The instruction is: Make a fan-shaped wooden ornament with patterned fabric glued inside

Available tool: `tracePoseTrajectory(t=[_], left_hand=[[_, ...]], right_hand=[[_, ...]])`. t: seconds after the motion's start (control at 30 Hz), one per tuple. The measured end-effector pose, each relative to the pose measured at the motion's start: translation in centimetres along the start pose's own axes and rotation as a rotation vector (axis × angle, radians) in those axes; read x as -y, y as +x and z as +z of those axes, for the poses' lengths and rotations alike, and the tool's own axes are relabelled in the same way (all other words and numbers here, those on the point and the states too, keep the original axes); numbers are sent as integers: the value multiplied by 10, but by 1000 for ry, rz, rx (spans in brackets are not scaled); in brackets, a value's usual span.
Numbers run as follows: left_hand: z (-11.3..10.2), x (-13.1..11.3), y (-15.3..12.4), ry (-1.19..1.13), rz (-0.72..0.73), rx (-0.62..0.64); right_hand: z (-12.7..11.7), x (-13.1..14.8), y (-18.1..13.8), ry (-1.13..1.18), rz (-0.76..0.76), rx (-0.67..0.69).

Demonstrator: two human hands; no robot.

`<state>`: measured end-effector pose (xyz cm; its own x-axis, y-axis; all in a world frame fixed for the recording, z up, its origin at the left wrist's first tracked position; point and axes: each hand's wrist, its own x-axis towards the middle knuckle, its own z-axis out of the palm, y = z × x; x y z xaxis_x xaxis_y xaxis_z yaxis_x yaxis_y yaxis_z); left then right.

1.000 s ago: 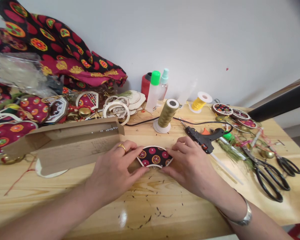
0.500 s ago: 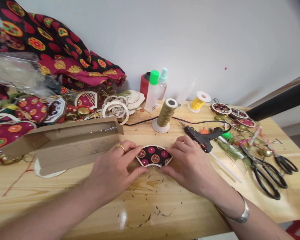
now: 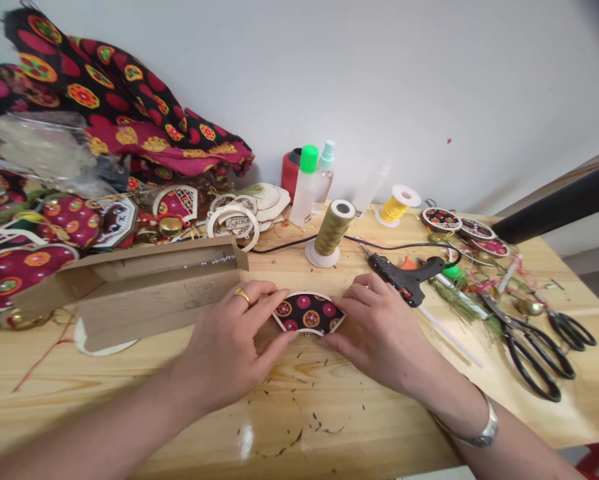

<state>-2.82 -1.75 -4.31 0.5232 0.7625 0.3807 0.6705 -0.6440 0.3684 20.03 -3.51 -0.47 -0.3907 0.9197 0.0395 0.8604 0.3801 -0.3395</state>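
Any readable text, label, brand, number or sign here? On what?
No legible text.
Cardboard box: dark scribble-like marks, too blurred to read.
Green-capped bottle: tiny mark near its base, too small.
Glue gun: any print is too small.
Fan-shaped piece: patterned, no lettering visible.

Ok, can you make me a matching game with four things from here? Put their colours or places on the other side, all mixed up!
Things:
1. Fan piece
2. Glue gun
3. Box
4. Tall spool

Clues:
A. Brown and open
B. Wound with olive thread
C. Gripped at its ends by the left hand and right hand
D. Black with an orange part

Right pairs: 1-C, 2-D, 3-A, 4-B
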Motion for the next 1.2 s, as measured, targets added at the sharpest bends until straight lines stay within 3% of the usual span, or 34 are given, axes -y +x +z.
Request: tracePoseTrajectory(t=[0.43, 1.03, 1.2], left_hand=[[-1, -1, 2, 47, -16, 169], [-4, -3, 7, 113, -22, 203], [-4, -3, 7, 125, -21, 195]], right_hand=[[1, 0, 1, -11, -13, -20], [-2, 0, 1, 9, -8, -13], [-4, -2, -1, 57, -38, -114]])
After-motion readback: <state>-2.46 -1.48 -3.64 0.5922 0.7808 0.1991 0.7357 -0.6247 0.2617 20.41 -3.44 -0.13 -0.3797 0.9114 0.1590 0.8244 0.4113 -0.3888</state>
